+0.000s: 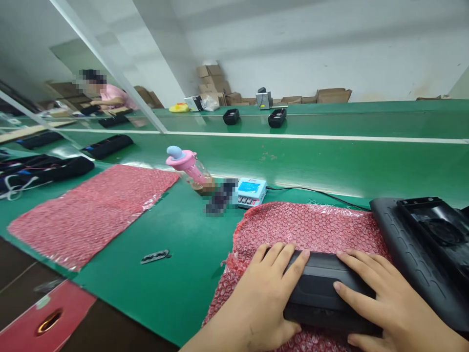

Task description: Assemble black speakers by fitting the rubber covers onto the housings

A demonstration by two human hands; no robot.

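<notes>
A black plastic housing (320, 288) with a recessed panel lies on a sheet of pink bubble wrap (304, 222) at the lower right. My left hand (273, 288) grips its left end, fingers over the top and thumb at the near side. On its right end, my right hand (384, 293) holds it the same way, with the index finger resting on the upper face. Both palms hide the ends of the housing. Close to my right hand are larger black plastic shells (414, 249), stacked at the table's right side.
A small white device with a blue screen (251, 188) and a cable stands beyond the wrap, near a pink-lidded bottle (192, 171). A second bubble wrap sheet (98, 205) and a small dark strip (156, 256) lie left. A person (113, 95) works at the far left.
</notes>
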